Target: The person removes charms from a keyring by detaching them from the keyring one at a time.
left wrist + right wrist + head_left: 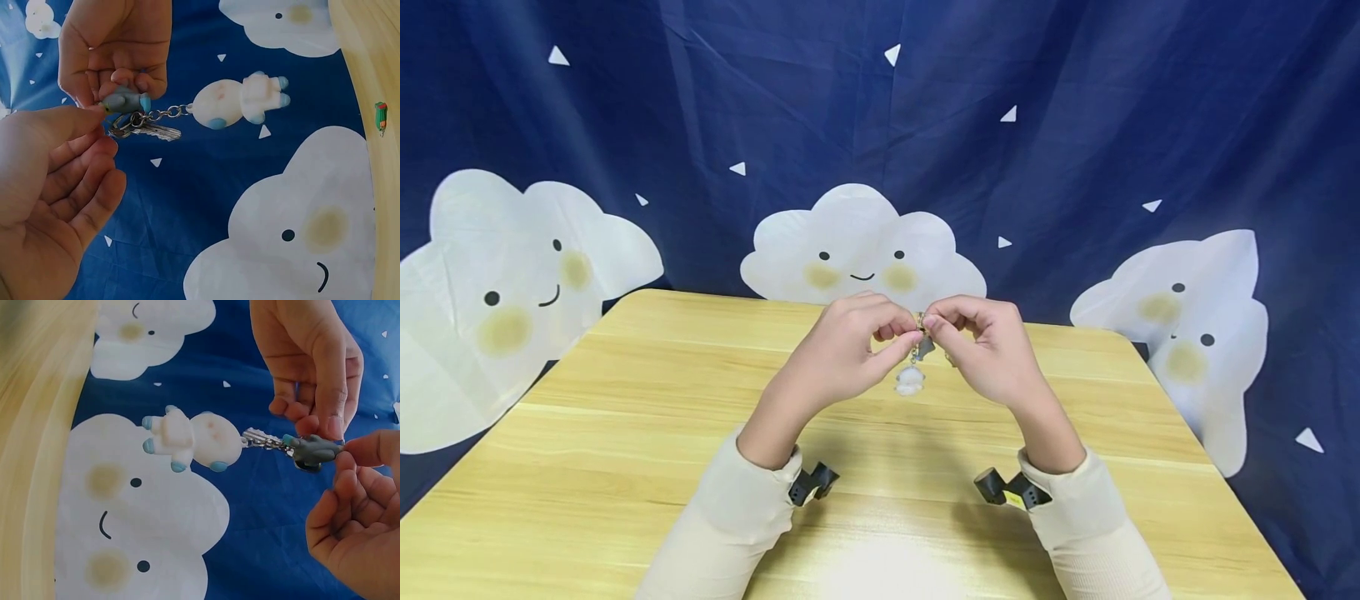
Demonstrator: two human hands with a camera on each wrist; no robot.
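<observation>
Thumb and forefinger of the left hand [850, 346] [53, 187] pinch the metal ring end of a keychain. From the other side the right hand [996, 346] [365, 519] pinches the same end, its fingertips almost meeting the left ones. A white figure [910, 381] [219, 103] [215, 437] with light-blue parts hangs from a chain below the fingers. Close to the fingertips are a small grey figure [122, 101] [314, 450] and a silver key [160, 131]. Fingers partly cover the ring, and whether it is parted cannot be told.
Hands and keychain are held above a light wooden table [625, 392]. A small green and red object [381, 117] lies on the wood in the left wrist view. Behind the table hangs a dark-blue cloth [812, 108] with smiling white clouds and small white triangles.
</observation>
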